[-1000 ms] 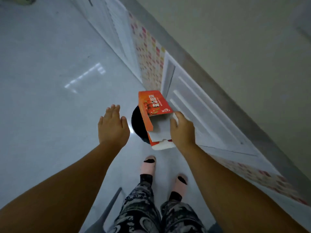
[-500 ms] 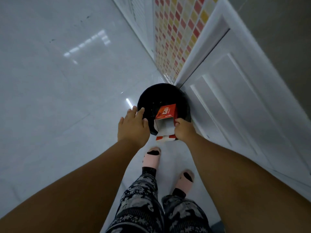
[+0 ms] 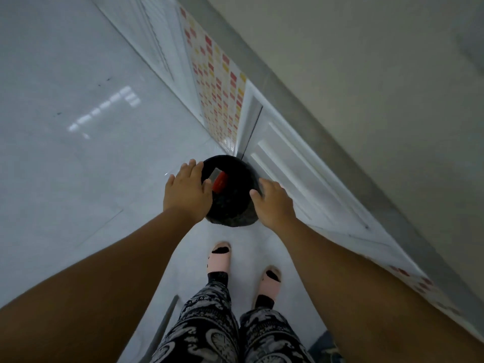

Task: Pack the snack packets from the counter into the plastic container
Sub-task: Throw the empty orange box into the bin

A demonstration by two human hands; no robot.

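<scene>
A round black bin (image 3: 230, 205) lined with a dark bag stands on the floor against the white cabinet. Inside it lies the red and grey snack box (image 3: 218, 180), tilted, free of both hands. My left hand (image 3: 186, 191) rests flat on the bin's left rim with fingers spread. My right hand (image 3: 273, 201) hovers at the bin's right rim, fingers apart, holding nothing. No snack packets or plastic container are in view.
White cabinet doors (image 3: 301, 174) and a counter edge run along the right. A tiled panel of red and yellow squares (image 3: 220, 90) sits beside them. My feet in pink slippers (image 3: 220, 255) stand just before the bin on the glossy white floor (image 3: 65, 153).
My right hand let go of the red box, which dropped into the black bin. My left hand moved onto the bin's left rim.
</scene>
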